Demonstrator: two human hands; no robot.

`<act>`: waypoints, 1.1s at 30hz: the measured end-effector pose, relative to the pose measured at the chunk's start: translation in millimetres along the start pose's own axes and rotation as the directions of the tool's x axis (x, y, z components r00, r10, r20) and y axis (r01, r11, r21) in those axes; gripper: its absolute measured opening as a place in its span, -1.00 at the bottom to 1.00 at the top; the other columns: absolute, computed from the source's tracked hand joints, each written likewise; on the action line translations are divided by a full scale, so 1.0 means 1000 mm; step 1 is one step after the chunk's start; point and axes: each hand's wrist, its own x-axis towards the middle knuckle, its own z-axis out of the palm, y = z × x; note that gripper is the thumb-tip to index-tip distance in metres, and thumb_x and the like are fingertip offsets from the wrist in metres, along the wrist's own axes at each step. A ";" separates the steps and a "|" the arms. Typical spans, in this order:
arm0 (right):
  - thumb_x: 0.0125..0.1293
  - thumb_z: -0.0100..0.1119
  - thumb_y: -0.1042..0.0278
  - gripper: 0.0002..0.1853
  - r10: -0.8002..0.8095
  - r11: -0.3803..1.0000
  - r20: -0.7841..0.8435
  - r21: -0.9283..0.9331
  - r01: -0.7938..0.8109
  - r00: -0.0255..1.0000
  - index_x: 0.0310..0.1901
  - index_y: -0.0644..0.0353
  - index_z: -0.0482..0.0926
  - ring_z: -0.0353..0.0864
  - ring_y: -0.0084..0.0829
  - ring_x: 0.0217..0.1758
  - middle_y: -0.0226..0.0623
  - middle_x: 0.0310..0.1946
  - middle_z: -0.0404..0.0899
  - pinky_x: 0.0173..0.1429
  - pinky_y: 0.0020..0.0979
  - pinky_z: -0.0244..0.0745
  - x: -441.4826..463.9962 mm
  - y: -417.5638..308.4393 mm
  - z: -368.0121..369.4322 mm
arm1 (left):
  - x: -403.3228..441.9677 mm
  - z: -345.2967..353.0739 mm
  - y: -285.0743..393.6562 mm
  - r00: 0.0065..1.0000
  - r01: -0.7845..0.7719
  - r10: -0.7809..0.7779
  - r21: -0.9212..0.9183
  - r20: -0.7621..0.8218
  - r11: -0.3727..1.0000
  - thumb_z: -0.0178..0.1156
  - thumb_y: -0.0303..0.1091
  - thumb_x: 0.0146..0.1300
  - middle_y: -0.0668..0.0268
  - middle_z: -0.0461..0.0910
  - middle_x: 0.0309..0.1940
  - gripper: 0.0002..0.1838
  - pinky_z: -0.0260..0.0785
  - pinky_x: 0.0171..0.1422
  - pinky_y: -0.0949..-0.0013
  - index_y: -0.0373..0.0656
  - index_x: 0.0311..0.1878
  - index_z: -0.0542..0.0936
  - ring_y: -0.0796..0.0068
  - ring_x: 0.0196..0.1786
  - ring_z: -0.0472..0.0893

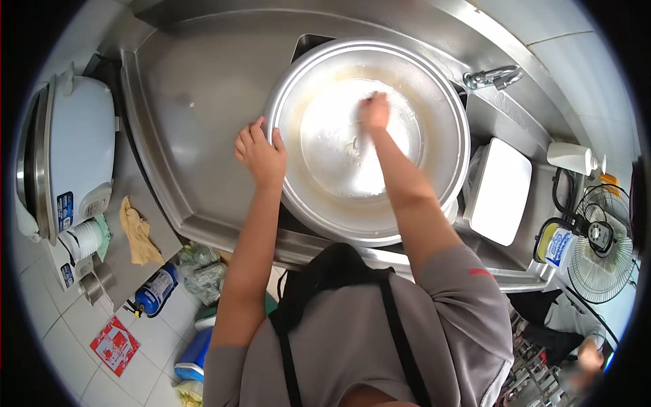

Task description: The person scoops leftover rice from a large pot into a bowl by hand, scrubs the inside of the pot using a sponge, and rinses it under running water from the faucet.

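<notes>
Fan [600, 237], red sign [115, 346], cloth [137, 232] — yellowish

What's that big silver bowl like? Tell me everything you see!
The big bowl is round, silvery and metal-looking, with a ridged rim and yellowish tinting inside. It sits open side up on the metal sink unit. The left hand touches its rim; the right hand is blurred over its shiny bottom, contact unclear.
</notes>
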 end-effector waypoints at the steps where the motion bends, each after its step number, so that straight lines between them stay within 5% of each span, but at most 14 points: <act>1: 0.04 0.04 0.43 -0.87 -0.227 0.974 0.069 0.013 0.227 0.971 -0.34 0.23 0.40 0.44 -0.14 -0.19 -0.06 -0.35 0.42 -0.05 -0.21 0.35 -0.028 -0.009 0.018 | 0.002 0.000 0.000 1.000 -0.003 0.002 -0.017 -0.011 1.000 0.12 -0.21 0.10 0.22 0.37 -0.06 -0.62 -0.02 0.20 0.07 -0.09 0.00 0.42 0.16 0.10 0.25; 3: 0.07 0.05 0.41 -0.85 -0.360 0.885 0.377 -0.152 0.441 0.853 -0.30 0.21 0.43 0.43 -0.16 -0.15 -0.12 -0.26 0.43 -0.02 -0.22 0.33 -0.075 -0.051 0.011 | -0.001 -0.001 -0.001 1.000 -0.004 0.004 0.002 -0.004 1.000 0.13 -0.22 0.10 0.22 0.35 -0.06 -0.62 -0.04 0.21 0.08 -0.11 0.00 0.41 0.17 0.10 0.24; 5: 0.08 0.05 0.43 -0.84 -0.385 0.913 0.276 -0.026 0.407 0.881 -0.27 0.24 0.41 0.43 -0.16 -0.16 -0.11 -0.23 0.41 -0.02 -0.23 0.36 -0.063 -0.019 0.019 | 0.003 0.000 -0.001 1.000 -0.013 0.013 0.008 -0.009 1.000 0.13 -0.22 0.10 0.22 0.35 -0.06 -0.61 -0.05 0.21 0.08 -0.11 0.00 0.41 0.18 0.10 0.24; 7: 0.09 0.02 0.45 -0.85 -0.143 0.982 0.063 -0.116 0.150 0.988 -0.29 0.29 0.39 0.43 -0.16 -0.14 -0.09 -0.22 0.40 -0.06 -0.25 0.39 -0.016 0.023 -0.012 | 0.001 0.000 -0.001 1.000 0.001 -0.001 0.000 -0.008 1.000 0.12 -0.21 0.09 0.22 0.37 -0.06 -0.61 -0.05 0.22 0.08 -0.09 0.00 0.42 0.16 0.11 0.24; 10: 0.16 -0.10 0.43 -0.85 0.026 0.986 -0.034 -0.165 -0.032 0.999 -0.29 0.31 0.40 0.43 -0.15 -0.11 -0.06 -0.30 0.44 -0.11 -0.23 0.40 0.021 0.037 -0.032 | 0.002 0.001 -0.001 1.000 0.019 -0.019 -0.012 -0.010 1.000 0.13 -0.20 0.09 0.22 0.37 -0.06 -0.61 -0.04 0.22 0.08 -0.08 0.00 0.42 0.17 0.11 0.24; 11: 0.19 -0.14 0.43 -0.84 0.037 0.980 0.100 -0.197 -0.017 0.994 -0.28 0.30 0.40 0.43 -0.16 -0.13 -0.06 -0.31 0.45 -0.09 -0.24 0.40 0.008 0.020 -0.021 | 0.000 0.000 -0.002 1.000 0.017 -0.017 -0.017 -0.003 1.000 0.13 -0.21 0.09 0.23 0.37 -0.06 -0.61 -0.05 0.22 0.08 -0.09 0.00 0.42 0.18 0.11 0.24; 13: 0.15 -0.11 0.43 -0.86 -0.373 0.860 0.238 -0.272 0.431 0.897 -0.29 0.27 0.42 0.43 -0.16 -0.17 -0.07 -0.33 0.45 -0.01 -0.26 0.34 -0.045 -0.022 -0.003 | 0.001 0.001 -0.001 1.000 0.021 -0.021 -0.033 0.000 0.999 0.14 -0.22 0.09 0.23 0.35 -0.06 -0.61 -0.05 0.22 0.09 -0.10 0.00 0.41 0.19 0.10 0.24; 15: 0.14 -0.07 0.41 -0.86 -0.426 0.847 0.343 -0.174 0.502 0.837 -0.30 0.26 0.42 0.42 -0.15 -0.17 -0.09 -0.28 0.44 0.00 -0.26 0.34 -0.060 -0.025 -0.006 | 0.001 -0.001 0.000 1.000 0.021 -0.021 -0.013 -0.001 1.000 0.14 -0.22 0.09 0.24 0.36 -0.07 -0.62 -0.04 0.22 0.09 -0.09 -0.01 0.42 0.19 0.10 0.24; 17: 0.12 -0.05 0.42 -0.85 -0.311 0.930 0.082 -0.181 0.321 0.947 -0.27 0.26 0.41 0.41 -0.11 -0.18 -0.06 -0.22 0.40 0.00 -0.20 0.34 -0.020 0.027 -0.004 | 0.003 -0.001 0.001 1.000 0.023 -0.023 -0.008 -0.008 1.000 0.14 -0.22 0.08 0.24 0.37 -0.08 -0.62 -0.03 0.21 0.10 -0.09 -0.02 0.42 0.19 0.09 0.25; 21: 0.08 0.00 0.40 -0.71 0.009 0.974 0.020 -0.227 -0.004 1.000 -0.15 0.33 0.37 0.38 0.02 -0.02 0.15 -0.06 0.32 0.14 -0.17 0.27 -0.003 0.038 -0.031 | 0.002 -0.001 -0.002 1.000 0.030 -0.030 -0.027 -0.008 0.999 0.15 -0.21 0.08 0.24 0.37 -0.08 -0.62 -0.02 0.21 0.10 -0.08 -0.03 0.43 0.19 0.09 0.26; 23: 0.10 0.02 0.34 -0.69 -0.161 0.939 0.336 -0.237 0.249 0.928 -0.14 0.34 0.36 0.36 0.05 0.02 0.19 -0.02 0.30 0.14 -0.18 0.29 -0.044 -0.010 -0.039 | 0.005 0.002 -0.001 0.999 0.042 -0.043 -0.039 -0.016 0.998 0.15 -0.20 0.08 0.24 0.37 -0.08 -0.62 -0.02 0.21 0.10 -0.08 -0.03 0.44 0.19 0.10 0.25; 28: 0.12 -0.01 0.36 -0.75 0.089 0.996 0.144 -0.042 -0.084 0.986 -0.18 0.29 0.35 0.40 -0.01 -0.08 0.11 -0.10 0.33 0.09 -0.17 0.32 0.000 0.026 -0.048 | 0.002 -0.002 -0.001 0.999 0.038 -0.038 -0.012 -0.010 0.999 0.15 -0.19 0.07 0.26 0.38 -0.08 -0.62 -0.01 0.20 0.10 -0.06 -0.02 0.44 0.19 0.11 0.25; 31: 0.07 0.08 0.32 -0.75 -0.343 0.909 0.111 -0.212 0.360 0.933 -0.27 0.27 0.33 0.41 0.04 -0.15 0.06 -0.15 0.30 0.04 -0.12 0.33 -0.029 0.018 -0.013 | 0.001 0.003 -0.003 0.999 0.039 -0.039 -0.020 -0.029 0.999 0.15 -0.20 0.07 0.26 0.38 -0.08 -0.62 -0.03 0.21 0.10 -0.05 -0.02 0.44 0.20 0.11 0.25; 33: 0.08 0.07 0.33 -0.75 -0.222 0.926 0.329 -0.223 0.304 0.918 -0.25 0.27 0.34 0.43 -0.03 -0.14 0.05 -0.19 0.34 0.03 -0.13 0.34 -0.054 -0.027 -0.033 | 0.002 -0.001 0.000 0.999 0.041 -0.041 -0.012 -0.021 0.999 0.16 -0.20 0.07 0.25 0.38 -0.08 -0.62 -0.03 0.21 0.10 -0.06 -0.03 0.44 0.20 0.11 0.25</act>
